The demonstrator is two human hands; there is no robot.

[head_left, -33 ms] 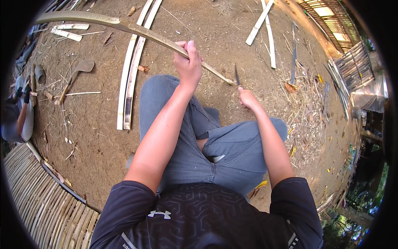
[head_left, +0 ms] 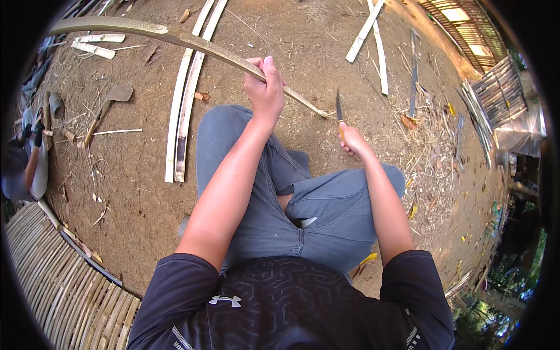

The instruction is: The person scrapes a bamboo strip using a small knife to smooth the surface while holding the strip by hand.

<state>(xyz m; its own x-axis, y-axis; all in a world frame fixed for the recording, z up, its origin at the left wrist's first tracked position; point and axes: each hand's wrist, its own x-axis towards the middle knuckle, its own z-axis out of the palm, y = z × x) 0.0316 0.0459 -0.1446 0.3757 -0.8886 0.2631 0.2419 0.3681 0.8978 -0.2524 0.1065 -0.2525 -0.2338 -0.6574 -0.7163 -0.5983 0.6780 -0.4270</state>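
Observation:
My left hand (head_left: 265,90) is closed around a long split bamboo strip (head_left: 216,51), thumb on top. The strip slants from the far left down to a narrow tip just right of the hand, with a thin curl at its end. My right hand (head_left: 353,140) is closed on the orange-brown handle of a knife (head_left: 339,106). The dark blade points away from me, close beside the strip's tip but apart from it. Both hands are above the ground in front of my crossed legs.
Two long pale bamboo strips (head_left: 188,99) lie left of my knee. More strips (head_left: 367,35) lie far right, near a long dark blade (head_left: 413,76). A hoe-like tool (head_left: 116,96) rests at left. A slatted bamboo panel (head_left: 70,280) stands lower left; another person (head_left: 26,157) is at the left edge.
My right hand has shifted slightly right and toward me, taking the knife away from the strip's tip, and its orange-brown handle now shows. The left hand and strip look unmoved.

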